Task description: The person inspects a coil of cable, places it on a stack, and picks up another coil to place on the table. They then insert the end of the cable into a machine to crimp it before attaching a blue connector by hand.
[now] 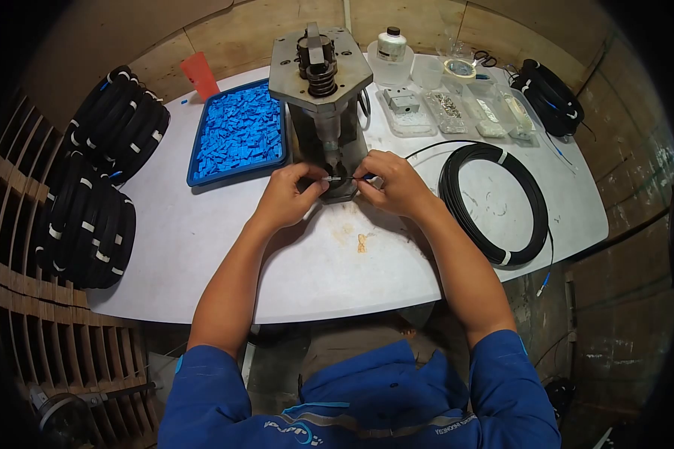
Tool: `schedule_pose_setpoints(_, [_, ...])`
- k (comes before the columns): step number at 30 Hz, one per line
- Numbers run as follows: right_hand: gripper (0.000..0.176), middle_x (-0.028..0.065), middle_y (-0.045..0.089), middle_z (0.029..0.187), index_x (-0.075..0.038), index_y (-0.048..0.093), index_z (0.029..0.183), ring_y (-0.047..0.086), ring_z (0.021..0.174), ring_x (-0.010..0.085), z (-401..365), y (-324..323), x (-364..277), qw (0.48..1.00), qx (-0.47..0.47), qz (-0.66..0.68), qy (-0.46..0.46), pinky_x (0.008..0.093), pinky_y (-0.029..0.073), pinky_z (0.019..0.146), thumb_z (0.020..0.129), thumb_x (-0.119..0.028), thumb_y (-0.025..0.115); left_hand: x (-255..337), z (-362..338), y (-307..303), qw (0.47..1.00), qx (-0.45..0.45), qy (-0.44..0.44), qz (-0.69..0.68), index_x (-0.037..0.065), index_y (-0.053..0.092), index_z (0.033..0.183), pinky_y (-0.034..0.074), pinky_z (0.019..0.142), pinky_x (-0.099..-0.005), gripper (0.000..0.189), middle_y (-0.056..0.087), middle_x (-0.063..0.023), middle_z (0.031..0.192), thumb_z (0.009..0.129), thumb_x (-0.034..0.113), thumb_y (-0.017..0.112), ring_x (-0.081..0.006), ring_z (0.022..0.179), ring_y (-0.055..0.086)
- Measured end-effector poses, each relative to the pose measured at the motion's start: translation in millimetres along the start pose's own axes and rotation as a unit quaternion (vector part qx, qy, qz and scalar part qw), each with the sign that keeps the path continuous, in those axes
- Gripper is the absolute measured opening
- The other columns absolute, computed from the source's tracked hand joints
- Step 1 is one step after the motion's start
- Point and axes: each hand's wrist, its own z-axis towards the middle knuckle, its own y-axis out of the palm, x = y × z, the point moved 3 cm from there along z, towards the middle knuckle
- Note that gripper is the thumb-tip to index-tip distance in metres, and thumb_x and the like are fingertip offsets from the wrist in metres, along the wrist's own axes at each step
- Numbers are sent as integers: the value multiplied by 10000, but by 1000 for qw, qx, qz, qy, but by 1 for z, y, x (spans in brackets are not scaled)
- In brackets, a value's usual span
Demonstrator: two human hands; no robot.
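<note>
In the head view a metal press (323, 112) stands at the middle of the table. Both my hands meet at its lower jaw, fingers closed. My left hand (288, 193) pinches a small silvery metal connector (332, 179) at the press. From the right, my right hand (392, 183) grips the end of a black cable (445, 144), with a bit of blue showing at the fingers. That cable leads toward a black coil (451, 196) lying to the right, bound with white tape. Whether the connector and the cable end touch is too small to tell.
A dark blue tray (196, 179) of small blue pieces sits left of the press, near a red cup (198, 75). Taped black coils (90, 221) pile up at the left edge. Clear plastic trays (445, 112), a white bottle (392, 45) and scissors (485, 59) occupy the back right.
</note>
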Motion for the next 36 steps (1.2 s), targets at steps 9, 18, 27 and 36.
schedule_pose_setpoints(9, [148,112,649,852,-54,635,878,659,844,325,-1,3,3,1000,-10,-7,13,422,529,755,796,-61,757,-1,0,-1,999,1,42,17,24,745,1059,555,683,-329,228,749,-140,970,895,183,738,-239,877,718])
schedule_pose_setpoints(18, [157,111,648,852,-58,630,875,658,845,329,-1,5,3,1000,-5,-9,18,426,525,758,795,-66,765,-2,0,-1,999,-6,50,17,29,744,1068,556,680,-333,232,733,-136,952,900,189,741,-235,855,702])
schedule_pose_setpoints(27, [159,110,643,849,-62,635,885,653,828,324,-2,4,5,1000,9,-12,10,422,522,742,805,-76,772,1,-1,-1,1000,-14,4,8,13,742,1061,515,806,-317,235,748,-116,1019,889,171,767,-201,922,683])
schedule_pose_setpoints(36, [145,106,644,843,-62,657,895,650,817,315,-2,4,4,1000,12,-9,10,415,523,744,819,-102,773,-1,0,0,999,2,36,15,7,745,1033,564,716,-345,240,736,-165,961,908,212,736,-265,869,717])
